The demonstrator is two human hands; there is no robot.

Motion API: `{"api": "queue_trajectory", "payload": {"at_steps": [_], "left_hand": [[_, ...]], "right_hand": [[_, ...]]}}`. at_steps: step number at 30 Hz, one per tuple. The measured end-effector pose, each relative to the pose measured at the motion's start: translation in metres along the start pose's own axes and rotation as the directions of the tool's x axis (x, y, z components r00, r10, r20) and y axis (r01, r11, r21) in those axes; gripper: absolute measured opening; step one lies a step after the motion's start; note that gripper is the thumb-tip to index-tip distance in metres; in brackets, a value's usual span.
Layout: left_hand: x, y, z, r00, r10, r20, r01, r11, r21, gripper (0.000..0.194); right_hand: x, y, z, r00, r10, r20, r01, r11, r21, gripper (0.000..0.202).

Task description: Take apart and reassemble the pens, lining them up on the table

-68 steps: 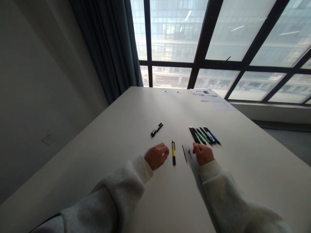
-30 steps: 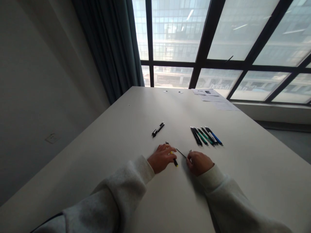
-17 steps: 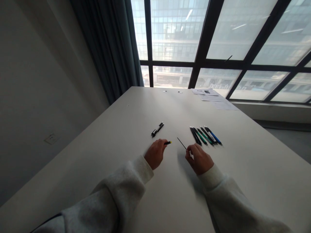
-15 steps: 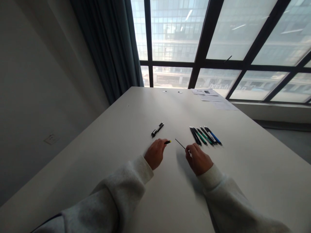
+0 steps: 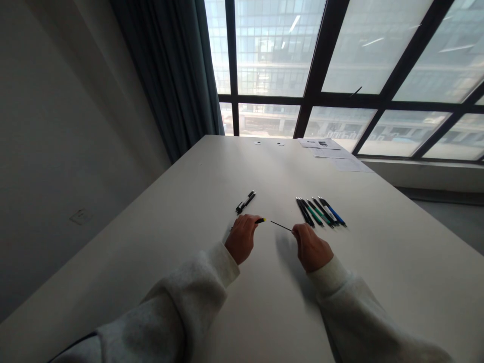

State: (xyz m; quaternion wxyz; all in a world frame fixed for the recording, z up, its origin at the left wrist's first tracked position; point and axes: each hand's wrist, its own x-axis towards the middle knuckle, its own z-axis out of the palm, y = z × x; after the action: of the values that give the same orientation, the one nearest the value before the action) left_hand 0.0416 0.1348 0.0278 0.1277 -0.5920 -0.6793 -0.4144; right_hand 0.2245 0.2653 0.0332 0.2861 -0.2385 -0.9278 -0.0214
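Above the middle of the white table (image 5: 212,181), my left hand (image 5: 241,238) is closed round a black pen barrel (image 5: 260,220) whose yellow end points right. Facing it, my right hand (image 5: 312,248) pinches a thin dark pen refill (image 5: 281,226). The refill's tip lies just right of the barrel's yellow end, with a small gap between them. Beyond my left hand are black pen parts (image 5: 245,201) lying at a slant. Past my right hand lies a row of several pens (image 5: 319,212), black, green and blue. My fingers hide the rest of the barrel.
Paper sheets (image 5: 321,145) lie at the far right end of the table. Two small white pieces with dark centres (image 5: 280,144) are near the far edge. A dark curtain (image 5: 177,75) hangs at the left, beside large windows (image 5: 272,50).
The refill has turned to a flatter angle, and its tip is closer to level with the barrel's yellow end. My right hand has shifted slightly right; my left hand has hardly moved.
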Motion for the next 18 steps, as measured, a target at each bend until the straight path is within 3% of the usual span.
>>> {"api": "queue_trajectory", "payload": {"at_steps": [6,12,18], "left_hand": [[0.0004,0.0003,-0.0008,0.999,0.018,0.033,-0.021,0.998,0.062,0.023],[-0.0024,-0.0046,0.0013,0.997,0.012,0.079,-0.024,0.989,0.147,0.025],[-0.0031,-0.0026,0.0016,0.985,0.099,0.138,-0.118,0.984,0.133,0.027]], "right_hand": [[0.0010,0.0012,-0.0011,0.999,-0.024,0.024,0.023,1.000,0.011,0.023],[0.0025,0.0052,-0.0029,0.999,-0.026,-0.041,0.031,0.994,0.108,0.021],[0.0034,0.0001,-0.0073,0.993,-0.079,-0.088,0.098,0.966,0.239,0.021]]}}
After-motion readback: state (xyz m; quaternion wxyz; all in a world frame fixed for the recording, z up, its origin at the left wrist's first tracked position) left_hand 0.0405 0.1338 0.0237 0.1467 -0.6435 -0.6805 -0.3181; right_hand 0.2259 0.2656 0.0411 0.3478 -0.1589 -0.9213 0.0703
